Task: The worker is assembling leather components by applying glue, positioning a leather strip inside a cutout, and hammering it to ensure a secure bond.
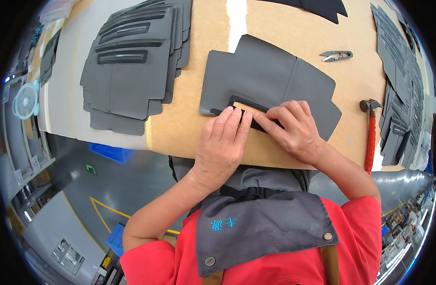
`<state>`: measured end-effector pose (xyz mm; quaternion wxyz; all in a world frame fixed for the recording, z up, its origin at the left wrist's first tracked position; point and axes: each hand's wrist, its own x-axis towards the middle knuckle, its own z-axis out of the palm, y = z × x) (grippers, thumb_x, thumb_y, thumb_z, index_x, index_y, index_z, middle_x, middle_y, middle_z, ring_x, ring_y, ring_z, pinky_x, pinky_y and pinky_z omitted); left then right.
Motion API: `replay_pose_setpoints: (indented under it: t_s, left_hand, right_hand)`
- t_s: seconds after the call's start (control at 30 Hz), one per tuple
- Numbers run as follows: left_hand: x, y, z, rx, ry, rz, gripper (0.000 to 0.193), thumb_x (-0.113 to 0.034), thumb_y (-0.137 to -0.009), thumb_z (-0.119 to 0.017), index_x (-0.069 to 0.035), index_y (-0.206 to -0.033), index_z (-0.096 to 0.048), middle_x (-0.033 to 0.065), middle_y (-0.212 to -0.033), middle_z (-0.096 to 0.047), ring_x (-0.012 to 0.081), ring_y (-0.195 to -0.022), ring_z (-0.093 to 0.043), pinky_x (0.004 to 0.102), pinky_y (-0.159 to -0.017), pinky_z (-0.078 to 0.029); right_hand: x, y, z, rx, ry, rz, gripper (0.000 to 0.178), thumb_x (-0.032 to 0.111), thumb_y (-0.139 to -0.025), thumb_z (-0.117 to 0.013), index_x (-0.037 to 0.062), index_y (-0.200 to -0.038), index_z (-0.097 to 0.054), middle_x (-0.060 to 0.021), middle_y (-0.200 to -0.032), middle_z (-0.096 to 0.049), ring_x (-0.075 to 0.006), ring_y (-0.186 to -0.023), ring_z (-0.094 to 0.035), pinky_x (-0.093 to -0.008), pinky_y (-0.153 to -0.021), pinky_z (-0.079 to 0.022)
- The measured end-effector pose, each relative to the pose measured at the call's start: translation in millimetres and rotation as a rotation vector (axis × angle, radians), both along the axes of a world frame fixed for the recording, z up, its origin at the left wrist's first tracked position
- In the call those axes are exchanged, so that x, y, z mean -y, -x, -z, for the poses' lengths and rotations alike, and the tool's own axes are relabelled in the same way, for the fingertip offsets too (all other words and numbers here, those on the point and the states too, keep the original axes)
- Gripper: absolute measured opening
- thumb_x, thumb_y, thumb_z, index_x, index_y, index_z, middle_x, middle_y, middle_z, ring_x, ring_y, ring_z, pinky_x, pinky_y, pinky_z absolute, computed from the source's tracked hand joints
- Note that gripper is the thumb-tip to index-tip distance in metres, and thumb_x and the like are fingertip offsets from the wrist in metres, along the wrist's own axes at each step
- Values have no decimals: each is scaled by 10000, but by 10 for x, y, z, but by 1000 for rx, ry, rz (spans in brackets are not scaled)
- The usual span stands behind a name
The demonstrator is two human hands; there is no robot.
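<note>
A flat grey cut panel [270,76] lies on the tan worktable [189,123] in front of me. Along its near edge sits a black frame strip [249,105] around a slot. My left hand [222,145] lies palm down with its fingertips pressing on the strip's left part. My right hand [294,126] presses its fingertips on the strip's right part, touching the left hand's fingers. Neither hand grips anything; both push flat on the strip and panel.
A stack of similar grey panels [132,66] with black strips lies at the left. More grey pieces [401,95] pile at the right edge. Small thread snips [336,55] lie beyond the panel. A red-handled hammer [370,137] rests at the right.
</note>
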<state>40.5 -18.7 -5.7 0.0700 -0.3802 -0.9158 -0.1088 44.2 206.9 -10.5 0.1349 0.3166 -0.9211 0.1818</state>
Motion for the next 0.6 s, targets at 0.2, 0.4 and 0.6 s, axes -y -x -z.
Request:
replay_pose_setpoints:
  t_s: [0.2, 0.4, 0.6]
  left_hand:
    - [-24, -24, -11, 80, -22, -6, 499, -29, -871, -638, 13, -1368, -617, 128, -1312, -586, 276, -1254, -583, 394, -1050, -472]
    - [-33, -24, -27, 108, -49, -15, 485, -6, -895, -629, 29, -1378, -603, 132, -1303, -581, 292, -1253, -585, 408, -1051, -477]
    - [-43, 4, -30, 125, -68, -28, 481, 10, -900, -620, 30, -1380, -601, 129, -1297, -578, 295, -1238, -590, 410, -1031, -479]
  right_hand:
    - [-35, -10, -109, 253, 162, 110, 292, 90, -759, -824, 122, -1030, -719, 20, -928, -641, -204, -887, -550, -357, -770, -393]
    - [-16, -105, -97, 282, 222, 169, 225, 74, -780, -803, 105, -969, -686, -8, -865, -610, -221, -841, -538, -361, -737, -398]
    - [20, -3, -152, 363, 238, 235, 190, 83, -804, -786, 91, -885, -614, -42, -801, -555, -239, -794, -531, -375, -713, -411]
